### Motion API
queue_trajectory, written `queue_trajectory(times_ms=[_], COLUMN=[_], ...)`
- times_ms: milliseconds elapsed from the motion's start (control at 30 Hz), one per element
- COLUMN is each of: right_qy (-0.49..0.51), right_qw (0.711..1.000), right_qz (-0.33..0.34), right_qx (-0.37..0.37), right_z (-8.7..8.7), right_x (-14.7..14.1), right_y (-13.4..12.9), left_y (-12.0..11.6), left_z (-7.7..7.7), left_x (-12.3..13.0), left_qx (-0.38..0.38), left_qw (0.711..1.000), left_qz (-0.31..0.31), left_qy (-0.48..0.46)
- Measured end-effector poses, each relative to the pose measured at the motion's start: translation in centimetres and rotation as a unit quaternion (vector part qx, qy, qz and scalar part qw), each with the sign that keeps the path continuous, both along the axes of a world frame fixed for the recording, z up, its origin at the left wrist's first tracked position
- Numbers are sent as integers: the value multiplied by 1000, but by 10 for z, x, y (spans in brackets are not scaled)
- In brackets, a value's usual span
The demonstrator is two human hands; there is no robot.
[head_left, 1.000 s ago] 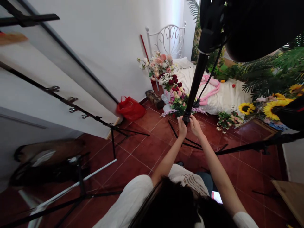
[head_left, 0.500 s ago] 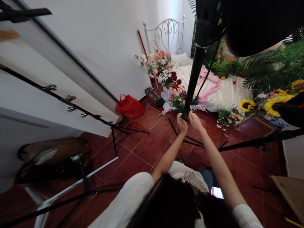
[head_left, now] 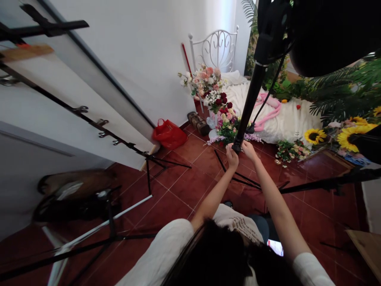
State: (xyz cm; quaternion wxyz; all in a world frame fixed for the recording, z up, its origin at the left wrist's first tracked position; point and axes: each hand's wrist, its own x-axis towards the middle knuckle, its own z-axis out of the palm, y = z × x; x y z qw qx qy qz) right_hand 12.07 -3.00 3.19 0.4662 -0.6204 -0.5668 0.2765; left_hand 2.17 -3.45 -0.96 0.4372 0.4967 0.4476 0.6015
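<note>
A black light stand point(head_left: 250, 101) rises in front of me, its pole leaning up to the right toward a large dark lamp head point(head_left: 324, 37). My left hand point(head_left: 232, 157) is closed around the left side of the collar low on the pole. My right hand point(head_left: 249, 150) grips the same collar from the right, its fingers partly hidden behind it. A black cable point(head_left: 270, 89) hangs beside the pole. Below my hands, the stand's dark legs point(head_left: 241, 179) spread over the floor.
Artificial flowers point(head_left: 208, 81) and a white bed point(head_left: 293, 123) with a pink plush toy lie beyond. A red bag point(head_left: 169, 134) rests by the wall. Another black tripod point(head_left: 149, 159) stands left, near a white panel with clamps. Sunflowers point(head_left: 315, 136) are at right.
The whole view has shifted slightly, so things sit a little farther right and the clamped panel shows more. Both hands keep their hold on the pole's collar.
</note>
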Motion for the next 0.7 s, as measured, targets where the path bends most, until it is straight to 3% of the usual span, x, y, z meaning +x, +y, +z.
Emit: queue_trajectory(times_ms=[133,333,533,700], right_qy=[41,106,198,120], right_qw=[999,994,978,982], right_qz=[-19,8,7,-58], right_qx=[0,-10,-66,-131], right_z=[-2,-1,-1,6], right_x=[-5,-4,3,3], right_y=[2,2,4,15], left_y=[-2,-6,-3,-1], left_z=[5,15,8,2], left_x=[0,0,3,6], left_qx=[-2,2,49,72], left_qw=[1000,999,996,993], left_qz=[-5,35,70,89], left_qy=[-7,3,1,-13])
